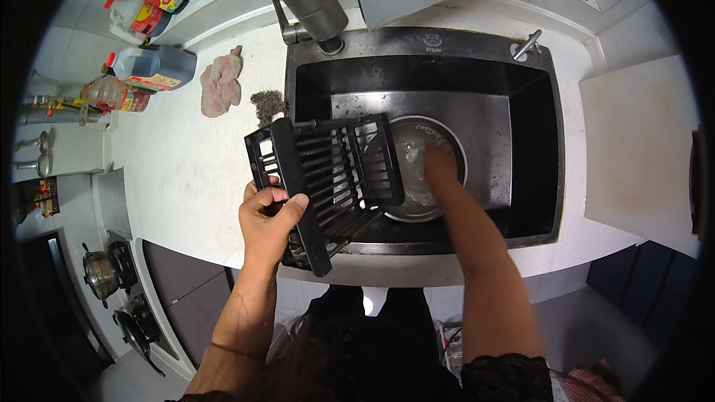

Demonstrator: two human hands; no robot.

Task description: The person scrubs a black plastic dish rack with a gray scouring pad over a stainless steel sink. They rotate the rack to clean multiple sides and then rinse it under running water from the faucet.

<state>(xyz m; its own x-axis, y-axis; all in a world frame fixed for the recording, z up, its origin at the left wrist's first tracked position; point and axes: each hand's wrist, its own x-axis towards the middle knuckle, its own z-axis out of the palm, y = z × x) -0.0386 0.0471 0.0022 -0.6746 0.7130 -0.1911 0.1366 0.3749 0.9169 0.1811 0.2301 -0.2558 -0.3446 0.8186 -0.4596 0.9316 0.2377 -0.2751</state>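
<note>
With my left hand point(269, 217) I grip the near-left rim of a black slatted drain basket point(346, 164), thumb on top of its bar. The basket is tilted and straddles the left edge of the black sink point(532, 208). Inside the sink sits a round metal basin point(463, 152) with water point(412, 150) in it, partly covered by the basket. My right hand point(439, 164) reaches down into that water. Its fingers are blurred and under the surface, so what they hold, if anything, is hidden.
A grey faucet point(309, 4) rises behind the sink. Left on the white counter point(175, 179) are a steel wool scrubber point(267, 106), a pinkish cloth point(222, 83) and a dark jug point(156, 67). A pale board point(640, 149) lies to the right. Pots point(103, 274) stand far left.
</note>
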